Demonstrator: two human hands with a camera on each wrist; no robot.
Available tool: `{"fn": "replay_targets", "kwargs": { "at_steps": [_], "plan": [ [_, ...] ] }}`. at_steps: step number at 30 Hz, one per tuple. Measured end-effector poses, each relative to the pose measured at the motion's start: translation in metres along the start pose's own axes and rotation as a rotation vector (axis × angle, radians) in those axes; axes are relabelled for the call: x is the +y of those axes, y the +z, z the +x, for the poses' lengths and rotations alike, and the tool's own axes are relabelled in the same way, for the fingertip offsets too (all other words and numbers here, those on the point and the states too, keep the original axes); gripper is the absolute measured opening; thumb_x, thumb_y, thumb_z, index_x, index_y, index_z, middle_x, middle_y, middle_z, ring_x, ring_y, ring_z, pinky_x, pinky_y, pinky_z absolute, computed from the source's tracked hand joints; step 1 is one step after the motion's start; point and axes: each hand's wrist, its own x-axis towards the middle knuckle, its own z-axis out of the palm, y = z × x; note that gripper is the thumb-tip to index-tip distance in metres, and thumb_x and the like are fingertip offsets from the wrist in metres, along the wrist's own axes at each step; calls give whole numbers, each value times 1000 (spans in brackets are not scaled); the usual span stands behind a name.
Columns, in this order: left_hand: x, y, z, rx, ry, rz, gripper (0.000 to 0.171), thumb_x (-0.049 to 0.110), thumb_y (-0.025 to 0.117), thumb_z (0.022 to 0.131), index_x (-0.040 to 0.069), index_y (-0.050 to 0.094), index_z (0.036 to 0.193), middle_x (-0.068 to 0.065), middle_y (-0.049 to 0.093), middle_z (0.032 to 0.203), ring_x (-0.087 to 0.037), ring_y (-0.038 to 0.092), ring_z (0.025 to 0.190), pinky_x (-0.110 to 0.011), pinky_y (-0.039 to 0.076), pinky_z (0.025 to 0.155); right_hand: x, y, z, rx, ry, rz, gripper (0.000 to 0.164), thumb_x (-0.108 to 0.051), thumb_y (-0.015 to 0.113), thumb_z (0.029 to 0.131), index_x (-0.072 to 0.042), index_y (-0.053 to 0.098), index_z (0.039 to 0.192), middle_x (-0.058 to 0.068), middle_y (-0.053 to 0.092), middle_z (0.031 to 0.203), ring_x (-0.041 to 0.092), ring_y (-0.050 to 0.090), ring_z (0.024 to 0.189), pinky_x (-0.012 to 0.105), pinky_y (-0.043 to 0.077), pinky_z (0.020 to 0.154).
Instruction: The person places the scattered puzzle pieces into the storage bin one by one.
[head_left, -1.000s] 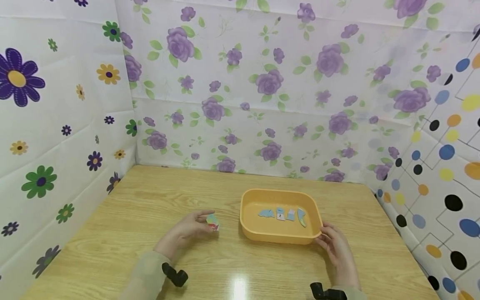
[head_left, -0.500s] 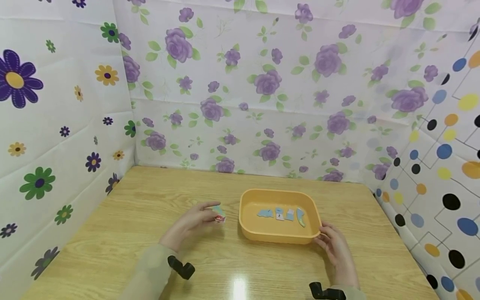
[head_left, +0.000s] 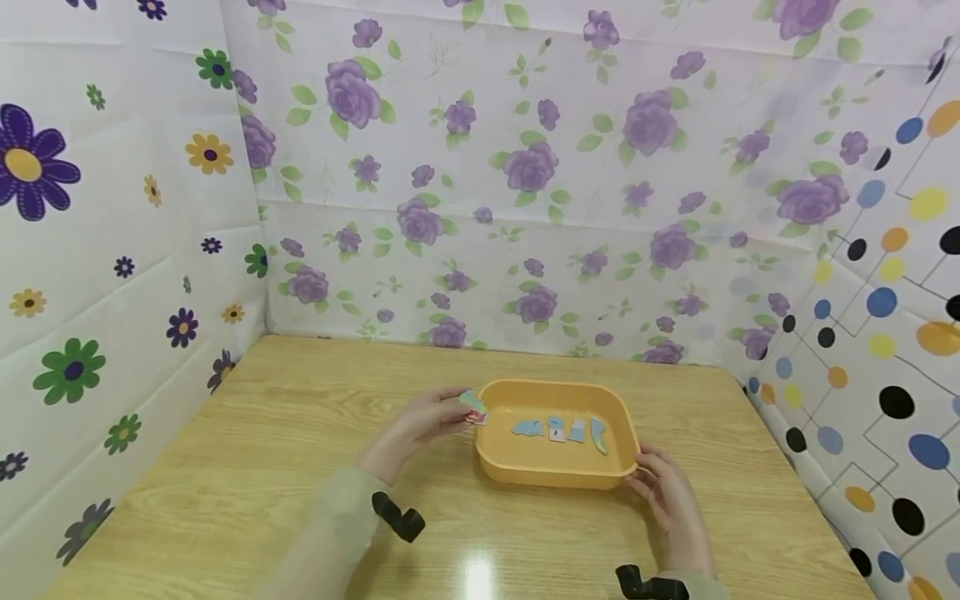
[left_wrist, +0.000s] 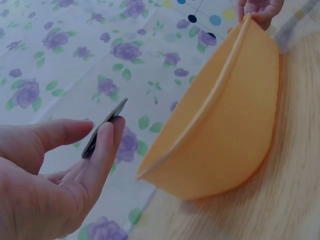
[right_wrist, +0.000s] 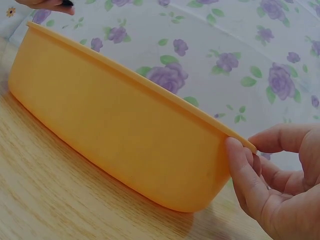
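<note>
My left hand [head_left: 423, 418] pinches a small flat printed piece [head_left: 474, 406], green-blue and red, between thumb and fingers. It overlaps the left rim of a yellow-orange plastic tray [head_left: 551, 477] in the head view. Seen nearly edge-on in the left wrist view, the held piece [left_wrist: 104, 129] is thin and dark, raised beside the tray's end. Inside the tray lie several small flat pieces, among them a light blue one [head_left: 528, 428] and a curved blue-and-green one [head_left: 598, 435]. My right hand [head_left: 669, 493] grips the tray's rim at the near right corner, thumb [right_wrist: 280, 137] on top and fingers beneath.
The tray stands on a light wooden table [head_left: 337, 375]. Patterned cloths close off the back, left and right sides, with purple roses on the back one [head_left: 450, 208]. Each wrist wears a black camera mount, such as the left one [head_left: 397, 517].
My left hand has moved right and away from me, bringing the printed piece from the bare table to the tray's left rim. My right hand keeps its grip on the tray.
</note>
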Motion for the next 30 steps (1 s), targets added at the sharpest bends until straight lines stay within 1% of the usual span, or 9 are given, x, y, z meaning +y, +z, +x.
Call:
{"fn": "replay_targets", "kwargs": {
  "at_steps": [3, 8, 12, 16, 19, 23, 27, 29, 30],
  "plan": [
    [2, 10, 6, -7, 0, -23, 54, 0, 52, 98, -11, 31, 147, -17, 62, 116, -9, 68, 88, -21, 57, 84, 0, 1, 1, -3, -3, -8, 23, -12, 47, 102, -4, 49, 123, -6, 59, 97, 7, 58, 81, 18, 56, 76],
    [2, 31, 17, -22, -6, -44, 56, -1, 51, 97, -10, 29, 148, -20, 63, 115, -9, 68, 86, -20, 57, 82, 0, 2, 0, -7, 2, -12, 26, -13, 47, 101, -3, 48, 126, -6, 61, 96, 8, 59, 82, 18, 57, 77],
    [-2, 50, 31, -10, -29, -59, 52, 2, 51, 98, -7, 34, 147, -22, 62, 118, -10, 68, 83, -23, 58, 83, -1, 2, -2, -8, -3, -8, 22, -13, 47, 102, -5, 50, 123, -6, 60, 96, 8, 59, 81, 18, 57, 76],
    [-5, 73, 44, -8, -59, -62, 48, 5, 50, 99, -4, 41, 145, -22, 61, 120, -14, 68, 84, -29, 58, 87, -2, 1, -4, -8, 2, -4, 27, -13, 47, 102, -3, 47, 127, -6, 60, 96, 7, 59, 81, 18, 56, 76],
    [-7, 93, 51, -7, -76, -49, 45, 4, 50, 99, -5, 44, 142, -22, 62, 118, -20, 68, 91, -32, 58, 88, -3, -1, -4, -9, 14, -5, 33, -13, 46, 103, 0, 42, 133, -7, 59, 97, 6, 59, 81, 17, 56, 77],
    [-10, 117, 56, -4, -91, -12, 43, 3, 51, 97, -5, 48, 139, -22, 64, 113, -23, 67, 97, -33, 58, 87, -3, -2, -4, -5, 17, -8, 33, -14, 46, 103, -1, 43, 133, -7, 60, 97, 6, 59, 81, 17, 56, 77],
    [-15, 134, 63, 6, -105, 7, 42, 1, 53, 95, -6, 51, 136, -19, 65, 108, -22, 66, 93, -38, 57, 91, -2, -1, -2, -6, 10, -13, 30, -13, 46, 103, -2, 45, 130, -7, 60, 98, 7, 59, 83, 18, 56, 78],
    [-19, 140, 66, 18, -118, 11, 41, 1, 54, 94, -6, 53, 135, -19, 66, 105, -21, 66, 90, -40, 56, 93, -1, -1, -1, -6, 8, -12, 28, -13, 46, 103, -3, 47, 128, -7, 60, 98, 8, 59, 83, 18, 56, 78],
    [-22, 142, 69, 29, -128, 16, 40, 0, 54, 93, -5, 55, 133, -18, 66, 103, -20, 66, 88, -40, 57, 91, -1, -1, -1, -7, 7, -12, 28, -13, 46, 102, -3, 47, 128, -7, 60, 98, 7, 59, 82, 18, 56, 78]
  ]
}}
